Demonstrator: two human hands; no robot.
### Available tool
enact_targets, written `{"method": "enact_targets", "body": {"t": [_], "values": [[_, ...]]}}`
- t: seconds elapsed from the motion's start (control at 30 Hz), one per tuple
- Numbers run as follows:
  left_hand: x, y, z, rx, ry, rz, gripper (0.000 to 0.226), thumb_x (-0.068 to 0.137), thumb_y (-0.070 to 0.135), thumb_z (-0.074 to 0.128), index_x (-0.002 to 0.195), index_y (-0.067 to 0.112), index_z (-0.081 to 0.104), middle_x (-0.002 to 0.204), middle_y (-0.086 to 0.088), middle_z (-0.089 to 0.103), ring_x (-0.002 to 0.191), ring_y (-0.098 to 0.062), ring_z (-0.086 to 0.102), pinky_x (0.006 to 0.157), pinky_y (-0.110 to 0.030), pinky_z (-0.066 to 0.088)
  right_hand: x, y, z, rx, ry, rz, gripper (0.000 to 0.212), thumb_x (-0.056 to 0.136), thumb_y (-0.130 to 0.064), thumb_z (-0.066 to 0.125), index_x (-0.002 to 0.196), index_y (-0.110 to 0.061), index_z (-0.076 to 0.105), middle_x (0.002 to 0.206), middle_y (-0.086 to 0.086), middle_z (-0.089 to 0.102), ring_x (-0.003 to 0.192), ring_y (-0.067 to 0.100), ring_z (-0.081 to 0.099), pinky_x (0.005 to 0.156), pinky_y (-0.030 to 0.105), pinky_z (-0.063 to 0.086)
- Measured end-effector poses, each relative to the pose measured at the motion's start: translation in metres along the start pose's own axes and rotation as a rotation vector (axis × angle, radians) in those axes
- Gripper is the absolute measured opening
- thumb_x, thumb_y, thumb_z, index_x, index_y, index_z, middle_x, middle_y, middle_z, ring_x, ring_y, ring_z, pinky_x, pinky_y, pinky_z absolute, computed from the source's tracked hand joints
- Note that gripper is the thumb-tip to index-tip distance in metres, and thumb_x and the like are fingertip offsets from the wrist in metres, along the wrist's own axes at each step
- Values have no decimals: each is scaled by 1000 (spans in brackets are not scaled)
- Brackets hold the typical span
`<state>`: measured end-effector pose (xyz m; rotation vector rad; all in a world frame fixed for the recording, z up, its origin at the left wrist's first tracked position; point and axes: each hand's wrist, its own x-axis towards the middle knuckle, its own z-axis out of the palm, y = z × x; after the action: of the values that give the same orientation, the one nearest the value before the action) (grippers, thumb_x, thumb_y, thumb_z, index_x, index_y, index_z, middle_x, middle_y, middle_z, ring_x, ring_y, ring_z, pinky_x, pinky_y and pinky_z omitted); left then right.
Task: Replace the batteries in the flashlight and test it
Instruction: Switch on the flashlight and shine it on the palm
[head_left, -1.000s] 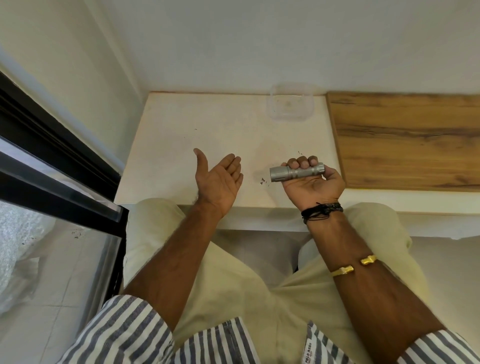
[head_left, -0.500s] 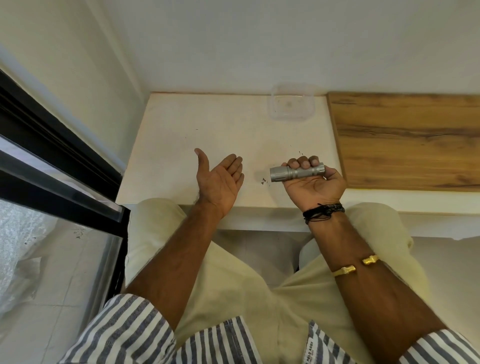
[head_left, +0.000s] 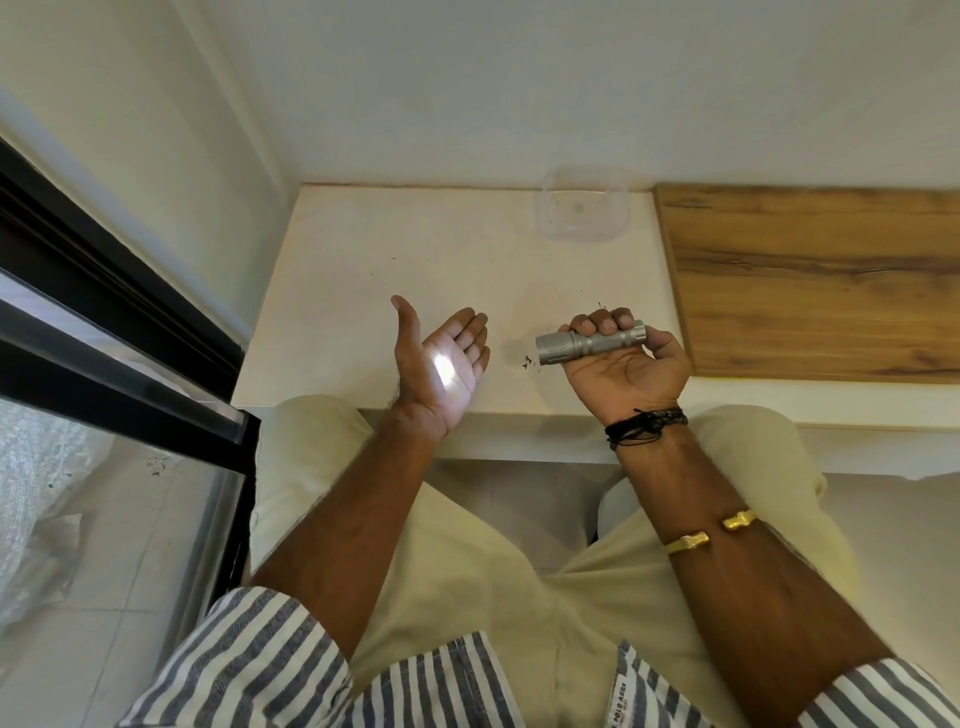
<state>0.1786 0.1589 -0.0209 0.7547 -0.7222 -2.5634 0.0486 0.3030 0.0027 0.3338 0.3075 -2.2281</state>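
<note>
Both hands have barely shifted, but a bright patch of light (head_left: 444, 370) now falls on the palm of the left hand (head_left: 447, 384), which is held up with its fingers (head_left: 470, 332) straight and slightly apart. The right hand (head_left: 628, 374) has its fingers (head_left: 602, 323) curled round the short silver metal flashlight (head_left: 589, 344), level above the pale cream desk (head_left: 415, 249) near its front edge. A loosely seated cap could make the beam cut out, and a slackening grip might drop the flashlight off the edge.

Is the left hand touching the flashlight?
Apart. The head view shows bare table between the open left hand and the flashlight, which the right hand grips.
</note>
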Motion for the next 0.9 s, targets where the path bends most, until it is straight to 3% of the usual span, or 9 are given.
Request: {"method": "enact_targets", "body": {"t": [0.17,0.27,0.4,0.5,0.53,0.6,0.67,0.8,0.9], "values": [[1,0,0,-13,-4,2,111,80,88,24,154,5,23,162,-15,22,152,-26,16,124,-43,8,-2,-2,2,-48,7,22,19,73,-26,55,80,-8,57,78,6,52,73,26,51,88,37,41],[2,0,0,31,40,18,105,84,84,26,153,4,28,160,-15,30,149,-27,24,124,-43,13,2,-3,4,-193,28,21,9,74,-9,51,81,-11,56,76,5,54,72,24,51,91,37,39],[7,-1,-4,224,296,159,80,97,67,32,142,4,47,141,-13,56,132,-26,52,116,-40,35,6,-2,6,-734,79,-87,23,93,8,46,89,-10,59,79,6,55,70,21,53,80,34,46],[8,1,-9,263,387,235,72,100,61,34,140,4,51,136,-12,61,125,-23,58,113,-39,40,4,-2,7,-1331,19,-330,11,98,-3,59,101,-9,67,93,7,67,76,21,57,77,36,50],[9,2,-10,267,402,249,71,100,61,34,139,4,52,135,-11,62,124,-23,59,112,-39,41,4,-2,6,-1511,-5,-421,10,97,-10,64,105,-11,69,98,4,70,80,16,59,80,32,50],[10,2,-10,286,424,271,70,100,60,32,138,5,53,134,-11,63,124,-23,59,111,-37,42,2,-2,5,-1717,-21,-648,17,94,-20,71,110,-16,70,109,-2,72,90,-3,60,83,12,45],[10,1,-10,298,431,285,69,101,60,31,138,6,53,134,-10,63,124,-22,60,110,-36,43,0,-1,7,-1663,-21,-809,24,90,-20,75,113,-16,71,119,-7,72,104,-7,60,83,7,44],[10,1,-12,288,434,293,70,101,61,29,138,7,54,134,-9,64,122,-22,61,109,-37,43,1,-2,9,-1388,-105,-862,34,88,-5,75,122,-2,68,136,2,65,128,12,60,106,31,49],[9,0,-12,268,434,288,70,100,62,29,138,7,54,132,-8,65,121,-22,61,108,-36,44,3,-6,10,-1303,-136,-790,36,89,-4,74,124,-1,66,137,11,64,131,23,60,107,45,50]]}}
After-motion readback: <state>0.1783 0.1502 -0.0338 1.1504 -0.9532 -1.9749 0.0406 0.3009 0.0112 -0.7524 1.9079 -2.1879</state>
